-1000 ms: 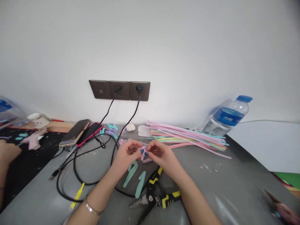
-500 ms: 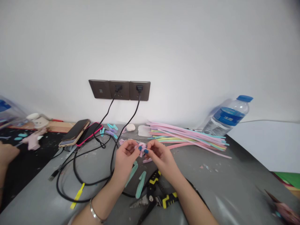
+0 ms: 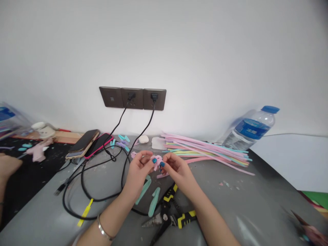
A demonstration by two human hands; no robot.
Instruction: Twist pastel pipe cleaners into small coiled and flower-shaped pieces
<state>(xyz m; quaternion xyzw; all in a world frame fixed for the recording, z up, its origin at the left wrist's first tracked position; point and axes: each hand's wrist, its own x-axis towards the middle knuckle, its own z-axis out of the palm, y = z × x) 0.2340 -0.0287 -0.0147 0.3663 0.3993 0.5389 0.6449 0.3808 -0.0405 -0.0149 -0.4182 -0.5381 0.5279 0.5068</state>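
A small pink piece of bent pipe cleaner is pinched between both hands above the grey table. My left hand grips its left side with thumb and fingers. On its right side, my right hand closes thumb and fingertips around it; the fingers partly hide its shape. Just below the hands lie two folded mint-green pipe cleaners. Black-and-yellow pliers rest between my forearms with their handles spread. A bundle of pastel pipe cleaners lies beyond my right hand.
Black cables loop on the left, running up to wall sockets. Two phones and a white earphone case sit near the wall. A water bottle leans at right. Another person's hand is at far left.
Both hands keep hold of the pink piece, and more of it shows between the fingertips. My left fingers have shifted slightly. The whole view has drifted a little.
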